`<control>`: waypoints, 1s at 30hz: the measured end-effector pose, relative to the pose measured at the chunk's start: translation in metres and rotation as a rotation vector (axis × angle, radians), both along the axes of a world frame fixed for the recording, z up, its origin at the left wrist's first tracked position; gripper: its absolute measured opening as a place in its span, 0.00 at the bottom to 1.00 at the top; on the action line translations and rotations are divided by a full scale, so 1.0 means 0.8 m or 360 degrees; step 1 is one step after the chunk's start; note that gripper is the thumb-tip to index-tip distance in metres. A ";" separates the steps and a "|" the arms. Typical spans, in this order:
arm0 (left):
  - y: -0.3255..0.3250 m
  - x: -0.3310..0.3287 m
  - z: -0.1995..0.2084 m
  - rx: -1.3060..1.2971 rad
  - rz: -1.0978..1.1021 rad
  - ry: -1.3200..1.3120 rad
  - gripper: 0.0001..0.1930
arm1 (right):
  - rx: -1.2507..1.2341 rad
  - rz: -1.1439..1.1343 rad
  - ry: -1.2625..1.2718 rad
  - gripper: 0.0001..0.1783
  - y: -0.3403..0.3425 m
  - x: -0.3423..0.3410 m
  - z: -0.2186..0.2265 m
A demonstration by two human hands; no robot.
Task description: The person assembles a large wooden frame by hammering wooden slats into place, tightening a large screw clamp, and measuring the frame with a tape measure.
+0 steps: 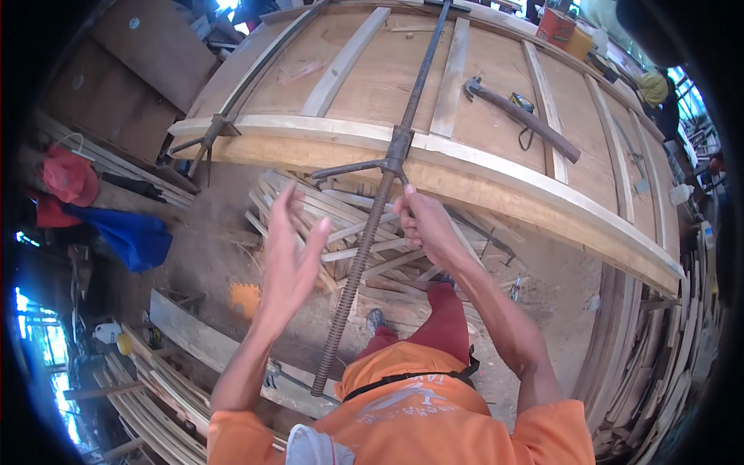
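Note:
A long bar clamp with a threaded rod (358,275) lies across a wooden panel frame (496,163), its rod sticking out toward me past the near edge. The clamp's nut (398,147) presses on that edge and carries two handle arms, one pointing left and one toward me. At the end of the nearer arm, my right hand (426,225) has its fingers curled and thumb up against it. My left hand (291,252) hangs in the air left of the rod, fingers apart and holding nothing, slightly blurred.
A second clamp (215,132) grips the frame at left. On the panel lie a claw hammer (527,120) and a tape measure (521,102). Loose wood strips (372,240) are heaped beneath the frame. Long boards stand at right; a red cap (70,174) and blue cloth (128,232) are left.

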State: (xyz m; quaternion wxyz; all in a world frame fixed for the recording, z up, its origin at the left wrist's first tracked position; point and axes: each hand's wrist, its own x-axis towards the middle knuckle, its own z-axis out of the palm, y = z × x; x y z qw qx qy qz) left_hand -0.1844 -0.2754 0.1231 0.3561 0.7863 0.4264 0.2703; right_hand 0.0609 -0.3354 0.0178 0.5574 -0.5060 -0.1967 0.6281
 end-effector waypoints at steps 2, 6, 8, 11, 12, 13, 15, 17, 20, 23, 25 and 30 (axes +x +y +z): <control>0.021 0.039 -0.005 0.0267 -0.0027 0.0086 0.41 | -0.0023 0.0054 -0.0052 0.27 0.002 0.001 0.002; -0.012 0.058 0.004 0.0406 0.0055 0.0088 0.43 | 0.0038 0.0129 0.0089 0.27 -0.008 0.010 0.004; -0.046 0.020 -0.004 -0.0052 -0.0008 -0.0032 0.42 | 0.0094 0.0051 0.0120 0.28 -0.019 0.019 0.006; -0.085 -0.091 -0.017 -0.1189 -0.0311 -0.0082 0.36 | 0.0097 0.0106 0.0164 0.27 -0.021 0.025 0.005; -0.099 -0.129 -0.042 -0.1396 -0.0326 -0.0113 0.35 | 0.0145 0.0134 0.0239 0.26 -0.014 0.023 0.005; -0.118 -0.134 -0.028 -0.1657 -0.0258 -0.0261 0.34 | 0.0182 0.0152 0.0312 0.26 -0.011 0.023 0.004; -0.156 -0.146 -0.016 -0.1919 -0.0192 -0.0413 0.33 | 0.0167 0.0217 0.0487 0.26 0.002 0.027 -0.001; -0.176 -0.159 -0.032 -0.2064 -0.0055 -0.0497 0.29 | 0.0173 0.0293 0.0638 0.27 0.009 0.029 -0.012; -0.185 -0.148 -0.040 -0.2075 0.0095 -0.0342 0.25 | 0.0255 0.0296 0.1081 0.29 0.010 0.027 -0.027; -0.182 -0.157 -0.045 -0.2011 0.0008 -0.0245 0.22 | 0.0160 0.0326 0.0797 0.29 0.011 0.022 -0.011; -0.164 -0.155 -0.046 -0.1807 -0.0185 -0.0101 0.23 | 0.0077 0.0302 0.0621 0.30 0.012 0.019 0.002; -0.081 -0.107 -0.048 -0.0879 -0.0064 -0.0310 0.31 | -0.0149 0.0184 0.0058 0.32 0.012 0.016 0.020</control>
